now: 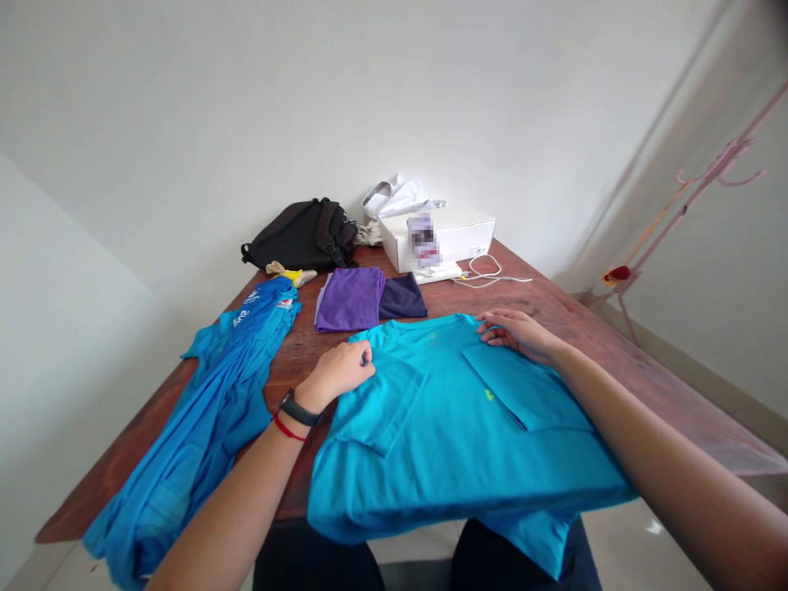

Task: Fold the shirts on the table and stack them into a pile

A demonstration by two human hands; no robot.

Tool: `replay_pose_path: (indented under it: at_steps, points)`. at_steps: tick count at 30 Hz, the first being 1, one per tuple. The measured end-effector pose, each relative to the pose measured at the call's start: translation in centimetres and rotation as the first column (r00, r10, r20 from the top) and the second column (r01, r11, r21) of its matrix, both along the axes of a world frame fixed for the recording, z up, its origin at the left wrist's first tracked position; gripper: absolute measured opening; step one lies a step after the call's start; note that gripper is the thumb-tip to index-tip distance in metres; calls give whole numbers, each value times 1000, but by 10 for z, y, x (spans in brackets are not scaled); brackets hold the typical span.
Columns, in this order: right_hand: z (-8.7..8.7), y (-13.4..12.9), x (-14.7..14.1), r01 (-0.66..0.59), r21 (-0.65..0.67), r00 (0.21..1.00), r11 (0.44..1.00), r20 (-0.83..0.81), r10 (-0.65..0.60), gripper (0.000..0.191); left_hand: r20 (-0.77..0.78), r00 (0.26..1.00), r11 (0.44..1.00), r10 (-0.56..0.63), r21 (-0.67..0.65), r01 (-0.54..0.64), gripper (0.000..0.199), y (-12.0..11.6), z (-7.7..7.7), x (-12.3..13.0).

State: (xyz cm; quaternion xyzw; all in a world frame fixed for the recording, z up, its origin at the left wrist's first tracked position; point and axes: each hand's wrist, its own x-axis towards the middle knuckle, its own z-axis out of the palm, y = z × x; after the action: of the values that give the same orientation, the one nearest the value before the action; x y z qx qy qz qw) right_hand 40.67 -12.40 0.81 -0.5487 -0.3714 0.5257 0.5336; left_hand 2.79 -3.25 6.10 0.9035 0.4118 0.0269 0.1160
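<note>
A turquoise T-shirt lies spread in front of me, both sleeves folded inward over its body. Its lower edge hangs past the table's front. At the shirt's left shoulder, my left hand is closed, fingers curled against the fabric. My right hand rests on the right shoulder near the collar, fingers loosely stretched and apart. Just behind the shirt lie a folded purple cloth and a folded dark navy cloth.
Crumpled blue clothing runs down the left of the wooden table and over its edge. Behind are a black backpack, a yellow-and-beige item, a white box and a white cable. A pink stand rises at right.
</note>
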Motion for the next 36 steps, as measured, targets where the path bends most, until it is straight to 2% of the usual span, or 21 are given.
replay_pose_path:
  at_steps: [36]
  points:
    - [-2,0,1,-6,12,1000,1000,3,6,12,-1,1000,1000,-7,3,7,5,-2,1,1]
